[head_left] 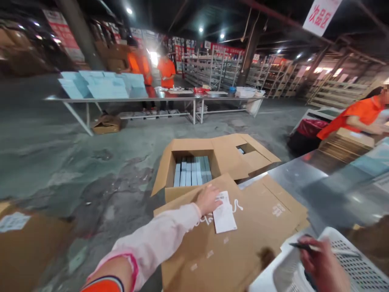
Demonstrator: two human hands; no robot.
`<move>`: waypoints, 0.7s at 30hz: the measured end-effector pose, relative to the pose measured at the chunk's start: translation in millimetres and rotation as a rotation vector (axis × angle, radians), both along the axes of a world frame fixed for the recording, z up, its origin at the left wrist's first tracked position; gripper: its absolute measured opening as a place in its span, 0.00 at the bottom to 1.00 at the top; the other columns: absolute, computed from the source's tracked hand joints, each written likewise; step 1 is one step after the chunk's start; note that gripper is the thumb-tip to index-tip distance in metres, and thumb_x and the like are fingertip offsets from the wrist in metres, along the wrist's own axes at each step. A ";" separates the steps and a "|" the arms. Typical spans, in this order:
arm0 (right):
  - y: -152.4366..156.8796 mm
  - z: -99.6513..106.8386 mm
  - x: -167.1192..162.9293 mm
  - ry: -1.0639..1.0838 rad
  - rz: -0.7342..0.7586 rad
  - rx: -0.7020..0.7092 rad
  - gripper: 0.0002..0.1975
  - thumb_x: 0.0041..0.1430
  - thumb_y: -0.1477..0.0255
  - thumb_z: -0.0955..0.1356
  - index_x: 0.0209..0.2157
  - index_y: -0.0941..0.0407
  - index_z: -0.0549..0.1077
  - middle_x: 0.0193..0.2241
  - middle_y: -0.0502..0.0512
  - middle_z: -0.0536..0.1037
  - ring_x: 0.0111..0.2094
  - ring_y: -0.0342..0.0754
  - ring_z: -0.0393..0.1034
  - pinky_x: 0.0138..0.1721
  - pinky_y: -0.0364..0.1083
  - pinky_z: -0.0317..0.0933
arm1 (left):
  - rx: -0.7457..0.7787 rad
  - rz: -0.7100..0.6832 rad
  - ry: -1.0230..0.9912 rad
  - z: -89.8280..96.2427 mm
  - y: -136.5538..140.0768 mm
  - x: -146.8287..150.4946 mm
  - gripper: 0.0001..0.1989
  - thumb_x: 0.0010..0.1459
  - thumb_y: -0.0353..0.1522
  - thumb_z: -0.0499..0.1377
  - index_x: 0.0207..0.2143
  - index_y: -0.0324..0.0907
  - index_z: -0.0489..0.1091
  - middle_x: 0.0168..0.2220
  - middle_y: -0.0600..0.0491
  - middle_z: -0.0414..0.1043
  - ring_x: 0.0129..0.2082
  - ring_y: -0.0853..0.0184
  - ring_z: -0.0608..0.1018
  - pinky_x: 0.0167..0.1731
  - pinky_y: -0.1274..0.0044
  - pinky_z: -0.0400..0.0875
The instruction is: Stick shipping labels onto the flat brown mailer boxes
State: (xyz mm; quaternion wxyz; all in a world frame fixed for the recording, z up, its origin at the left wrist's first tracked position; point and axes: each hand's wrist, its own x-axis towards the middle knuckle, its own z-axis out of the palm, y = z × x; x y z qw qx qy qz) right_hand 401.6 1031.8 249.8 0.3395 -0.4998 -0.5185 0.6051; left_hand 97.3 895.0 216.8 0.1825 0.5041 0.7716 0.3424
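My left hand (208,199), in a pale pink sleeve, lies on a stack of flattened cardboard cartons (243,251). Its fingers are loosely apart and touch the upper left edge of a white printed paper slip (225,215). At the lower right, my right hand (322,259) is closed on a dark pen (304,246), somewhat blurred, above a white plastic basket (349,247). Beyond the stack, an open cardboard box (191,142) holds a row of slim pale blue boxes (192,171).
A second carton (252,154) with a partly open top adjoins the box. To the right runs a metal table (291,178). A co-worker in orange (352,115) bends over stacked cardboard. Two people stand behind a far table (139,97) bearing light blue stacks. A labelled carton (33,251) sits left.
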 end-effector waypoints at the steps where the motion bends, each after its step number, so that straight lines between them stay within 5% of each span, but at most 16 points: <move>1: -12.6 4.0 -15.6 0.020 0.050 -0.052 0.33 0.36 0.38 0.67 0.25 0.56 0.74 0.15 0.58 0.69 0.14 0.43 0.60 0.15 0.45 0.52 | 0.062 0.000 0.084 -5.0 -1.9 1.2 0.19 0.50 0.32 0.61 0.46 0.40 0.71 0.46 0.44 0.71 0.51 0.53 0.66 0.53 0.60 0.59; 4: -46.5 4.9 -81.3 0.021 0.174 -0.065 0.30 0.32 0.44 0.73 0.24 0.58 0.73 0.17 0.54 0.72 0.15 0.42 0.61 0.16 0.43 0.55 | 0.294 -0.086 0.346 -22.2 -16.8 4.7 0.13 0.56 0.35 0.59 0.44 0.45 0.73 0.48 0.48 0.71 0.50 0.58 0.67 0.51 0.64 0.61; 9: -63.0 -11.0 -158.4 -0.099 0.053 0.156 0.24 0.35 0.52 0.75 0.15 0.56 0.63 0.08 0.43 0.61 0.11 0.37 0.51 0.12 0.39 0.45 | 0.404 -0.299 0.531 -38.9 -30.7 6.4 0.10 0.59 0.41 0.55 0.38 0.51 0.75 0.53 0.53 0.69 0.52 0.57 0.66 0.46 0.64 0.61; 15: -61.3 -23.4 -173.2 -0.276 0.084 0.205 0.20 0.37 0.55 0.74 0.16 0.56 0.67 0.09 0.45 0.64 0.12 0.40 0.55 0.14 0.41 0.51 | 0.378 -0.285 0.506 -39.8 -29.9 5.2 0.11 0.61 0.41 0.53 0.40 0.54 0.74 0.54 0.56 0.68 0.52 0.56 0.64 0.45 0.64 0.59; 21: -60.3 -35.0 -180.9 -0.340 0.086 0.535 0.25 0.45 0.52 0.69 0.11 0.54 0.59 0.10 0.45 0.61 0.15 0.41 0.56 0.17 0.42 0.51 | 0.381 -0.283 0.485 -35.3 -31.2 2.5 0.10 0.60 0.40 0.54 0.38 0.53 0.74 0.51 0.54 0.70 0.51 0.56 0.65 0.43 0.65 0.58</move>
